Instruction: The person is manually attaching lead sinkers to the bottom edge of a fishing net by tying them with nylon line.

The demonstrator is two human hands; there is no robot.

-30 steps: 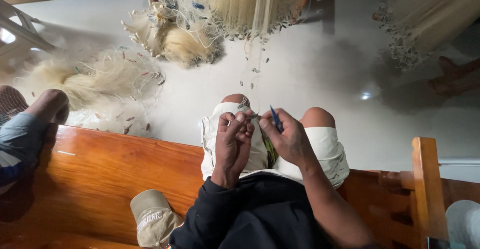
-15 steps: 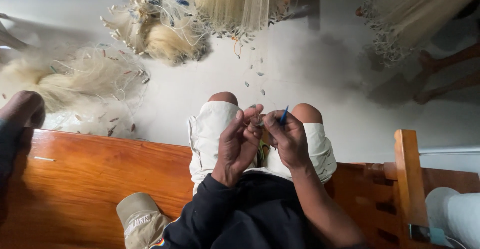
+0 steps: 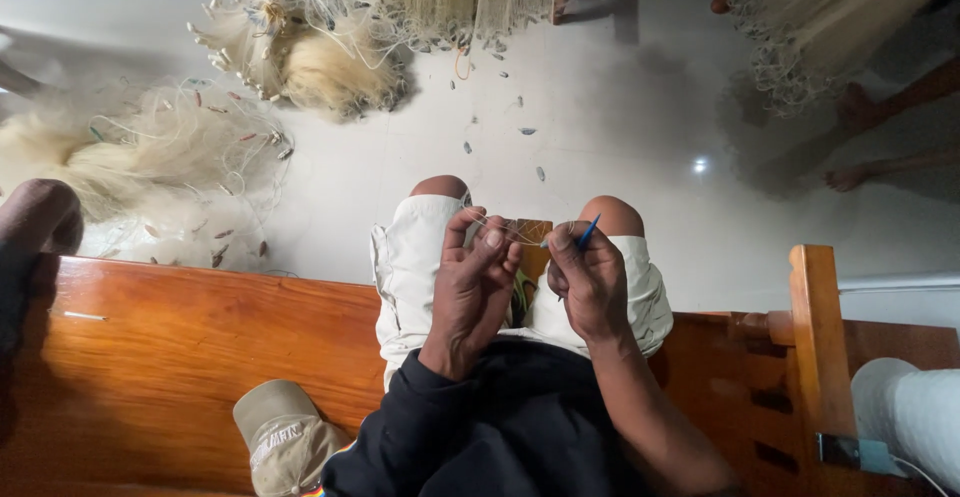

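Pale floor (image 3: 620, 117) spreads out under heaps of fishing net (image 3: 300, 57), with small floats and weights scattered across it, and the person sits on a polished wooden bench (image 3: 180, 357) beside a folded cap (image 3: 285, 442). Since a second ago the hands have lifted slightly off the lap and moved a little apart, so a thin line (image 3: 510, 234) now shows taut between them; the knotting work looks to be mid-pull. The left hand (image 3: 470, 292) pinches one end of that line between thumb and fingertips. The right hand (image 3: 590, 282) is closed around a small blue tool (image 3: 590, 230), its tip poking up past the knuckles. Line and tool sit just above the knees, close in front of the person's chest
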